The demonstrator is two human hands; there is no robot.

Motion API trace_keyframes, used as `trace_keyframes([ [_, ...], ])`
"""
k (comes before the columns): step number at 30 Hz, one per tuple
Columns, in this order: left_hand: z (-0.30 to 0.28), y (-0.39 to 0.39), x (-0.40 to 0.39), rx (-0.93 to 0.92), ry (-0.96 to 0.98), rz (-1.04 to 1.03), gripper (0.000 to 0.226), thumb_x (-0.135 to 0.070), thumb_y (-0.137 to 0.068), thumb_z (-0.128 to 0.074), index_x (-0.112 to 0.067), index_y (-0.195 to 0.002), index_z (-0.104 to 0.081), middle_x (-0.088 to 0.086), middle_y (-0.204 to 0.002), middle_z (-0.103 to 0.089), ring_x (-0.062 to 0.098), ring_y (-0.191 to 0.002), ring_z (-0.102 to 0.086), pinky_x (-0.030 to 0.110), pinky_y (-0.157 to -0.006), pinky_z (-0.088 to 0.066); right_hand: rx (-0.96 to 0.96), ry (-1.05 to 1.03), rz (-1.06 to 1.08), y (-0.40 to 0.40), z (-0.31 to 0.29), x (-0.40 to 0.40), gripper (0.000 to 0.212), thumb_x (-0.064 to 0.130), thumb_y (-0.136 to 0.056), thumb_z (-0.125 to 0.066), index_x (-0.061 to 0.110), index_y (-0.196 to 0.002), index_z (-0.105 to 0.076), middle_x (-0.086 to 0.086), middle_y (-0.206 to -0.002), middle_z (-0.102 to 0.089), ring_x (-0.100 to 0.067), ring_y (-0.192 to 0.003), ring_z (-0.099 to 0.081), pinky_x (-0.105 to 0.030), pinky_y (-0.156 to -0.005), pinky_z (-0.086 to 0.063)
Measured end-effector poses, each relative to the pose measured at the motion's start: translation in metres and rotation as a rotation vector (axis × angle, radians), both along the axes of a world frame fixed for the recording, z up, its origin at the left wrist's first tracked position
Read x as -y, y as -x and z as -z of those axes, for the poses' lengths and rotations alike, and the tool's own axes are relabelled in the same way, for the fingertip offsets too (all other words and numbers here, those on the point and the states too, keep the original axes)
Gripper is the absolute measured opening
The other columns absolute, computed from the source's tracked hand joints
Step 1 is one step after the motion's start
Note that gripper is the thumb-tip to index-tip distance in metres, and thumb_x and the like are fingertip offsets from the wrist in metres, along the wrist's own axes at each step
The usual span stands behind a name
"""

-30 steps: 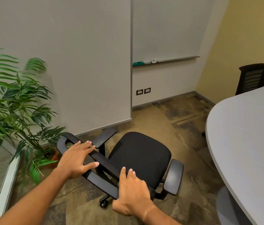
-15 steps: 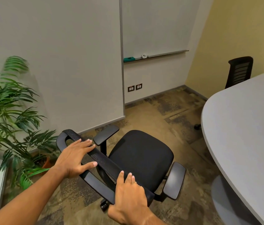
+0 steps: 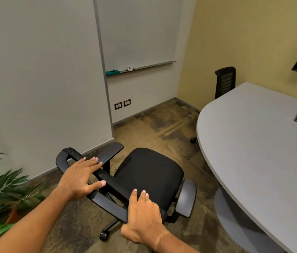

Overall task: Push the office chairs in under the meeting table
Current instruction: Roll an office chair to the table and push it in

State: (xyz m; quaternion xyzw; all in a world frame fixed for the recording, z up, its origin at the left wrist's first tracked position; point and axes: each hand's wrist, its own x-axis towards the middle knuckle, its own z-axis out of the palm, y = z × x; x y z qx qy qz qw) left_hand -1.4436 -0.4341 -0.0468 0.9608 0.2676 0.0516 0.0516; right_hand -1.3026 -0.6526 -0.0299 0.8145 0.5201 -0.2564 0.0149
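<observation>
A black office chair (image 3: 149,172) with grey armrests stands on the carpet left of the grey meeting table (image 3: 253,152), its seat clear of the table edge. My left hand (image 3: 79,178) rests flat on the top of the backrest, fingers straight, thumb along the near side. Further right on the same top bar lies my right hand (image 3: 142,214), with its fingers stretched over the bar. A second black chair (image 3: 225,81) stands at the table's far end, partly hidden behind the tabletop.
A potted green plant (image 3: 0,181) stands at the left, close to the chair's back. Grey wall with a whiteboard ledge (image 3: 140,67) lies ahead. The table's grey pedestal base (image 3: 235,216) sits under the tabletop at the right. Open carpet lies between chair and table.
The chair has rolled a little closer to the table with both hands staying on the backrest. My view has swung right, showing more table and less plant.
</observation>
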Motion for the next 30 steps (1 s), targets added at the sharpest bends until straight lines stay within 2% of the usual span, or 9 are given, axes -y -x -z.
trace_keyframes([
  [8,0.002,-0.059,-0.043,-0.015,0.010,0.090,0.101,-0.084,-0.076,-0.014,-0.018,-0.147,-0.040,0.003,-0.155,-0.036,0.012,-0.146,-0.026,0.035,-0.122,-0.012,0.020,-0.032,0.141,-0.030,0.002,-0.026,0.104,0.037,-0.071,-0.058,0.005,-0.152,-0.002,-0.030,-0.157,-0.013,-0.040,-0.146,-0.017,-0.048,-0.112,-0.029],
  [13,0.000,-0.101,-0.068,-0.027,0.014,0.160,0.101,-0.084,-0.075,-0.011,-0.019,-0.145,-0.044,0.001,-0.154,-0.038,0.010,-0.145,-0.027,0.030,-0.120,-0.009,0.028,-0.061,0.234,-0.053,0.010,-0.045,0.106,0.041,-0.068,-0.058,0.007,-0.152,-0.002,-0.029,-0.157,-0.013,-0.040,-0.145,-0.018,-0.047,-0.111,-0.031],
  [15,-0.001,-0.118,-0.078,-0.030,0.023,0.186,0.105,-0.087,-0.073,-0.008,-0.018,-0.144,-0.045,0.001,-0.154,-0.039,0.011,-0.145,-0.028,0.029,-0.119,-0.009,0.032,-0.088,0.271,-0.064,0.015,-0.054,0.108,0.048,-0.069,-0.056,0.008,-0.152,0.000,-0.028,-0.158,-0.013,-0.040,-0.146,-0.018,-0.047,-0.112,-0.030],
  [17,-0.001,-0.138,-0.090,-0.036,0.037,0.209,0.107,-0.088,-0.072,-0.008,-0.018,-0.144,-0.046,0.001,-0.153,-0.039,0.011,-0.144,-0.028,0.028,-0.119,-0.008,0.028,-0.126,0.299,-0.076,0.021,-0.062,0.113,0.065,-0.071,-0.052,0.008,-0.152,0.002,-0.026,-0.159,-0.011,-0.039,-0.147,-0.015,-0.048,-0.113,-0.026],
  [21,-0.002,-0.177,-0.108,-0.064,0.050,0.270,0.110,-0.089,-0.071,-0.004,-0.018,-0.146,-0.042,0.001,-0.156,-0.035,0.011,-0.146,-0.025,0.024,-0.117,-0.002,-0.025,-0.168,0.337,-0.103,0.026,-0.076,0.129,0.094,-0.062,-0.031,0.009,-0.152,0.008,-0.020,-0.162,-0.002,-0.032,-0.149,-0.003,-0.045,-0.118,-0.013],
  [25,-0.008,-0.217,-0.124,-0.116,0.055,0.332,0.113,-0.090,-0.071,-0.001,-0.015,-0.149,-0.037,0.004,-0.157,-0.032,0.013,-0.147,-0.022,0.025,-0.117,0.000,-0.042,-0.201,0.366,-0.131,0.022,-0.089,0.132,0.100,-0.059,-0.018,0.010,-0.152,0.012,-0.018,-0.162,0.002,-0.030,-0.150,0.002,-0.044,-0.119,-0.005],
  [30,-0.011,-0.270,-0.141,-0.163,0.031,0.406,0.116,-0.090,-0.071,-0.001,-0.012,-0.148,-0.039,0.007,-0.156,-0.034,0.018,-0.147,-0.025,0.033,-0.121,-0.007,0.018,-0.276,0.414,-0.164,0.020,-0.101,0.127,0.096,-0.066,-0.018,0.007,-0.152,0.007,-0.019,-0.162,-0.002,-0.030,-0.150,-0.001,-0.044,-0.120,-0.004],
])
